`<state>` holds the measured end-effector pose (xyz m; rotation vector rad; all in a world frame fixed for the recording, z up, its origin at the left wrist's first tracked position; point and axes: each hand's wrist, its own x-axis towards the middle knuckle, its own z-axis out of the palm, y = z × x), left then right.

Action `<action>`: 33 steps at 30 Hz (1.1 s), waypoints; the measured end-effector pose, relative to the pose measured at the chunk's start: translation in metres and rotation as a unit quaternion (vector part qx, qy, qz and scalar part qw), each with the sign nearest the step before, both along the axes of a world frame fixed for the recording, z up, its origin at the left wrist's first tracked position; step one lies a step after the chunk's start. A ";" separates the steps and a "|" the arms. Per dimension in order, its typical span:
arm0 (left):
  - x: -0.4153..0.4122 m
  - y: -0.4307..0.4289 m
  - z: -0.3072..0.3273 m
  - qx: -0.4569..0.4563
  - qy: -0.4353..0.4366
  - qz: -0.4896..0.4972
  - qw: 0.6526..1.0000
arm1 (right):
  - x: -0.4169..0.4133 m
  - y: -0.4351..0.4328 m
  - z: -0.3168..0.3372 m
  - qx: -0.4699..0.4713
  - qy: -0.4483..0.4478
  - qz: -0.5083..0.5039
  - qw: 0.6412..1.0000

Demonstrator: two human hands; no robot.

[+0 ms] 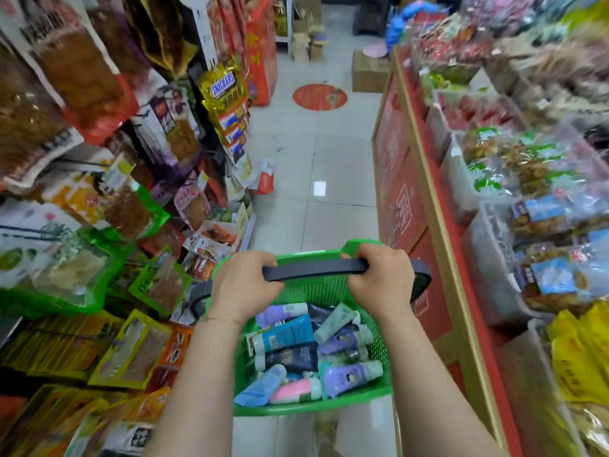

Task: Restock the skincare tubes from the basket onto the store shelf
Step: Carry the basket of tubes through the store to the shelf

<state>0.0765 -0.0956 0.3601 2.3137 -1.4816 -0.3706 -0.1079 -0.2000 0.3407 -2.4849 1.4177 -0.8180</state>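
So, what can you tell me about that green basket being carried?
The green basket looks like plastic, with perforated walls and a solid rim. Its dark handle is raised and gripped by the left hand and right hand, so it hangs above the tiled aisle floor. Inside lie skincare tubes, piled loosely: purple, blue, navy, pink, pale green.

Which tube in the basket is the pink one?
The pink tube lying at the basket's near wall, between a light-blue tube and a purple tube; no other visible tube is pink.
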 end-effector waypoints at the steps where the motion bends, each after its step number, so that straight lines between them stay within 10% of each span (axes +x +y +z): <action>1: 0.003 -0.012 0.005 -0.006 -0.006 -0.008 1.000 | 0.002 -0.010 0.004 -0.008 -0.005 -0.009 1.000; 33: 0.168 -0.479 0.046 -0.064 0.036 -0.157 0.985 | 0.133 -0.441 0.049 -0.062 0.025 -0.096 0.993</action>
